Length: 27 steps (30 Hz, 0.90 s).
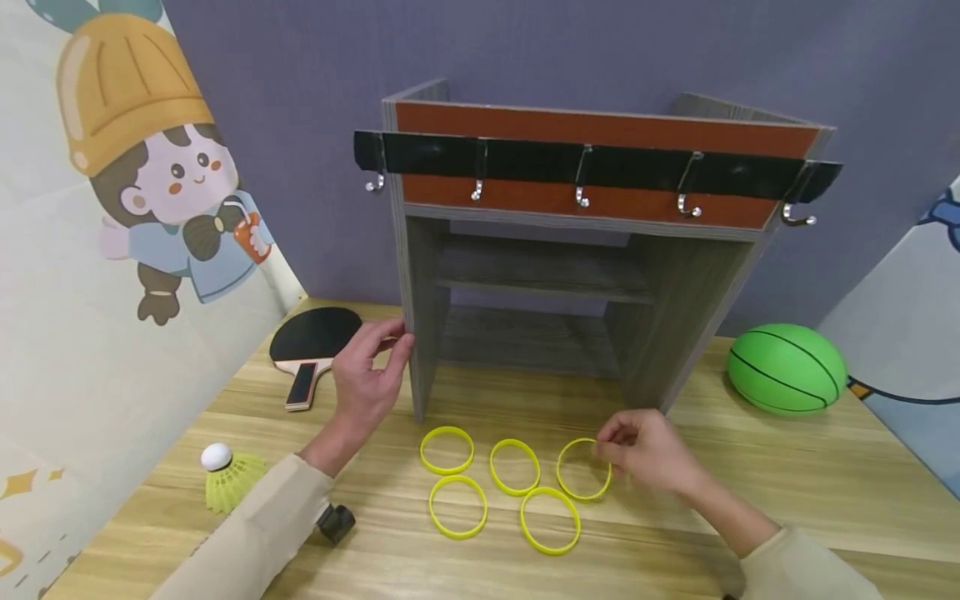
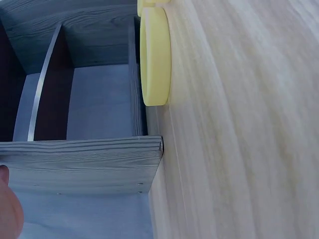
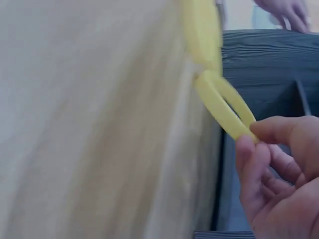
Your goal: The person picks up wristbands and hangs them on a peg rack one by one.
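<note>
While the right hand (image 1: 647,450) pinches a yellow ring (image 3: 219,110) between thumb and fingers in the lower centre-right of the frame, the left hand (image 1: 371,367), left of centre, rests its loosely bent fingertips against the outer side of a grey shelf unit (image 1: 543,265). Whether the pinched ring is fully off the tabletop (image 1: 420,571) cannot be told. Four other yellow rings (image 2: 158,57) lie near it in the lower centre, in front of the unit. Across the unit's top, in the upper centre, runs a black bar (image 1: 536,158) with five silver hooks. A black paddle (image 1: 317,332) lies at middle left, a yellow shuttlecock (image 1: 234,482) at lower left, and a green ball (image 1: 786,369) with black lines at middle right.
</note>
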### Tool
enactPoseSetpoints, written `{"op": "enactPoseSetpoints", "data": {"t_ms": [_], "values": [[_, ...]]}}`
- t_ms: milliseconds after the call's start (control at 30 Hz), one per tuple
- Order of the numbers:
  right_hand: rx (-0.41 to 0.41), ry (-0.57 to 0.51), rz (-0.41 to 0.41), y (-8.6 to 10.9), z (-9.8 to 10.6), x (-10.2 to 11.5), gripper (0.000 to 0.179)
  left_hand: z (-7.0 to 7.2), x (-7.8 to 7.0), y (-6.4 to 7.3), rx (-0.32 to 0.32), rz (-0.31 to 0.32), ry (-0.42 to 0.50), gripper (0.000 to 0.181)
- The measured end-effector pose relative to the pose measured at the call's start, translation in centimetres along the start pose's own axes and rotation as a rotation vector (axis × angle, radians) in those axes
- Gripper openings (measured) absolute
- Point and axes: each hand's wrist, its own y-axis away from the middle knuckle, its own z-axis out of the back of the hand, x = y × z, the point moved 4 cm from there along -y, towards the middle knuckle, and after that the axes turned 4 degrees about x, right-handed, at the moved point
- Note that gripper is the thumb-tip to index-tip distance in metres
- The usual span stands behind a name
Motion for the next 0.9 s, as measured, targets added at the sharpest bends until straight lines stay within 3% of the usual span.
{"op": "enactPoseSetpoints", "data": {"t_ms": [200, 400, 500, 700, 900], "values": [[-0.021, -0.265, -0.064, -0.2, 1.0, 1.6, 0.019, 0.3, -1.3, -0.7, -0.026, -0.022, -0.003, 0.026], [-0.108, -0.529, 0.009, -1.0, 1.9, 3.7, 0.008, 0.6, -3.2, -1.5, -0.051, -0.016, 0.054, 0.027], [-0.121, -0.624, 0.049, -1.3, 2.3, 5.1, 0.006, 0.4, -2.9, -1.3, -0.053, 0.026, 0.112, 0.029], [-0.089, -0.74, 0.089, -2.3, 2.3, 7.9, 0.01, 0.2, -0.8, -0.2, -0.088, 0.112, 0.165, 0.03], [-0.028, -0.833, 0.141, -3.3, 1.9, 11.0, 0.012, 0.3, -0.3, -0.1, -0.11, 0.133, 0.204, 0.028]]}}
